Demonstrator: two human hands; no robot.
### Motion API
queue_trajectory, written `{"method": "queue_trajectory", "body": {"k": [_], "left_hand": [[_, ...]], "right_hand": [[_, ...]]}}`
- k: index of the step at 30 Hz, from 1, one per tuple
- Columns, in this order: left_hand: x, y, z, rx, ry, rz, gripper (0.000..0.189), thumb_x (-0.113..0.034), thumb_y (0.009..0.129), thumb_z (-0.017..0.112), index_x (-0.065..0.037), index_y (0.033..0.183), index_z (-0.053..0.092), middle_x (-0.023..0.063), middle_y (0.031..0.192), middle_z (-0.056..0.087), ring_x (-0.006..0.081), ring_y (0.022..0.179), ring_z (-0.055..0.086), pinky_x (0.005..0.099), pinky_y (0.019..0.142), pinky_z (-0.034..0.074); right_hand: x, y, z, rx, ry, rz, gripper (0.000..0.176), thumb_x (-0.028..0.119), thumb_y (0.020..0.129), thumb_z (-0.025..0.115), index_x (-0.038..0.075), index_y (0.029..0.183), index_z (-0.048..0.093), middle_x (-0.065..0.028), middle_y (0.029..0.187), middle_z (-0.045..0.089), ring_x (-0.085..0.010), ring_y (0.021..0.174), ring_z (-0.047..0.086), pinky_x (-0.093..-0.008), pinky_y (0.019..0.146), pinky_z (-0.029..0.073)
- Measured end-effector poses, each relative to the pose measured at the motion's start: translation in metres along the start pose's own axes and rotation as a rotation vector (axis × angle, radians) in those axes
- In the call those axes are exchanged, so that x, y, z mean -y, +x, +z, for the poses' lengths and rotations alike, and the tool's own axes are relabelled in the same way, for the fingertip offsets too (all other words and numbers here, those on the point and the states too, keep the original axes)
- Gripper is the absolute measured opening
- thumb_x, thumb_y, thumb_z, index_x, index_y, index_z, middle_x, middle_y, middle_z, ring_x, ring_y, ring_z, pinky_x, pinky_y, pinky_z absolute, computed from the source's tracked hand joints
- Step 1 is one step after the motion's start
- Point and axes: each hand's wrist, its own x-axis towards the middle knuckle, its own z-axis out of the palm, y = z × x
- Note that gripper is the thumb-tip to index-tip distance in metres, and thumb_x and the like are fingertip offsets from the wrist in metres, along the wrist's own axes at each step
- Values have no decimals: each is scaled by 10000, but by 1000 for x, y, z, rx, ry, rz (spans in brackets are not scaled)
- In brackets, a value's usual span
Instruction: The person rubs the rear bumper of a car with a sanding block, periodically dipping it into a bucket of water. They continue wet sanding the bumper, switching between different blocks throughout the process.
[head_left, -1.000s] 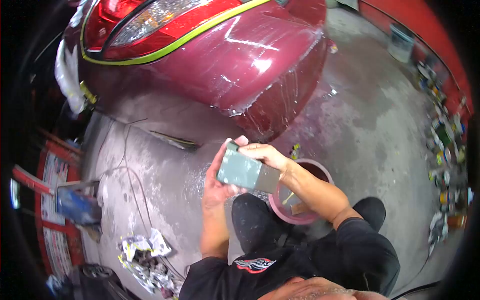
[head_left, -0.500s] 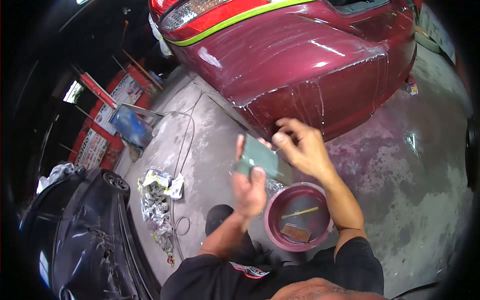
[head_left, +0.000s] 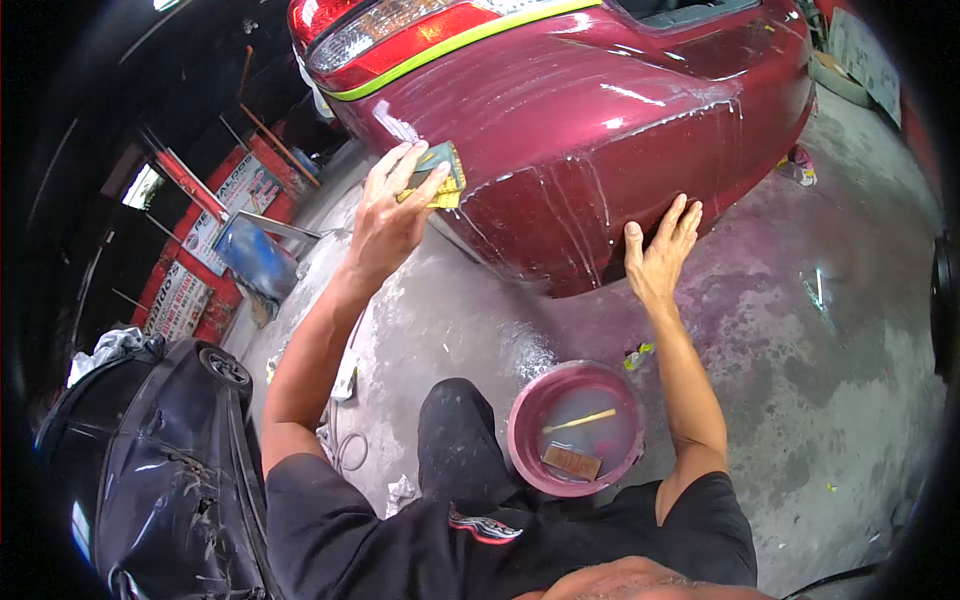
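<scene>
My left hand (head_left: 388, 222) grips a folded piece of sandpaper (head_left: 447, 178), dark grey-green with a yellow printed back. The hand presses it against the left corner of a dark red car bumper (head_left: 560, 130), beside a pale scuffed patch (head_left: 396, 122). Whitish wet streaks run down the bumper's lower part. My right hand (head_left: 662, 262) lies on the bumper's lower edge, fingers stretched out, holding nothing. Green tape (head_left: 450, 45) borders the tail light (head_left: 390, 38) above.
Between my legs and the bumper stands a pink basin (head_left: 516, 440) of cloudy water, holding a brown block (head_left: 572, 461) and a yellow stick (head_left: 580, 420). A damaged dark car (head_left: 190, 480) is on the left. A hose (head_left: 345, 450) lies on the wet concrete floor (head_left: 780, 400).
My left hand has carried the sandpaper up and left from above the basin to the bumper's corner. My right hand has moved right and now rests on the bumper's lower edge.
</scene>
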Motion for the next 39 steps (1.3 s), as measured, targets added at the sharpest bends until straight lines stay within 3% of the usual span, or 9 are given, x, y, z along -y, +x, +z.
{"method": "queue_trajectory", "body": {"k": [4, 8, 12, 15, 21, 27, 29, 33, 39], "left_hand": [[-22, 54, 35, -144, -71, 124, 623, 64, 647, 695, -160, 1228, 687, 154, 1345, 582, 333, 1160, 571, 425, 988, 482], [-32, 119, 59, -90, -71, 162, 503, -85, 749, 726, -190, 1238, 673, 108, 1295, 614, 312, 1116, 572, 428, 961, 467], [3, 48, 8, 41, -64, 180, 550, -34, 671, 751, -203, 1192, 707, 97, 1327, 606, 310, 1206, 562, 443, 978, 455], [24, 7, 8, -47, -119, 138, 610, 13, 635, 733, -223, 1197, 708, 90, 1363, 588, 322, 1172, 572, 432, 975, 454], [-60, 124, 76, -151, -52, 248, 371, -137, 776, 669, -203, 1138, 710, 74, 1260, 628, 274, 1118, 575, 424, 918, 453], [9, -6, 30, -75, -8, 208, 524, 36, 692, 707, -182, 1168, 714, 97, 1355, 585, 273, 1157, 574, 417, 954, 472], [-24, 41, 45, -121, -49, 236, 442, -40, 746, 673, -174, 1166, 713, 112, 1356, 584, 286, 1163, 569, 448, 954, 449], [-118, 164, 111, -80, 81, 264, 299, -182, 809, 608, -94, 1077, 709, 110, 1121, 630, 277, 1085, 579, 444, 906, 459], [-36, 24, 36, -184, -5, 86, 480, 2, 698, 689, -116, 1163, 709, 145, 1297, 596, 302, 1140, 573, 436, 951, 449]], "right_hand": [[-5, 5, 18, -99, -25, -16, 1000, 692, 935, 379, -83, 1520, 140, -390, 1554, 52, -505, 1470, 41, -628, 1161, 57], [-19, 6, 35, -237, -56, -70, 962, 689, 939, 363, -32, 1539, 148, -335, 1577, 91, -477, 1476, 80, -633, 1157, 62], [4, 8, 34, -279, 21, -27, 932, 668, 943, 380, -15, 1542, 168, -324, 1576, 118, -466, 1478, 92, -637, 1154, 52], [15, 0, 44, -327, 37, 31, 925, 663, 941, 390, -18, 1535, 192, -321, 1568, 153, -461, 1476, 113, -643, 1150, 57], [18, 6, 44, -397, 66, 42, 916, 673, 934, 398, -27, 1507, 260, -310, 1553, 207, -448, 1467, 155, -640, 1150, 64], [18, 9, 43, -406, 79, 67, 931, 672, 929, 414, -51, 1497, 265, -311, 1555, 200, -442, 1468, 156, -630, 1155, 64], [18, 9, 44, -403, 91, 57, 931, 663, 931, 421, -62, 1494, 263, -312, 1554, 200, -442, 1467, 157, -630, 1156, 64], [13, 9, 41, -403, 69, 29, 839, 595, 947, 453, -26, 1486, 290, -309, 1541, 224, -458, 1452, 177, -640, 1146, 96], [10, 10, 43, -444, 122, 37, 789, 558, 968, 435, -43, 1465, 319, -321, 1511, 258, -478, 1415, 231, -638, 1145, 97]]}}
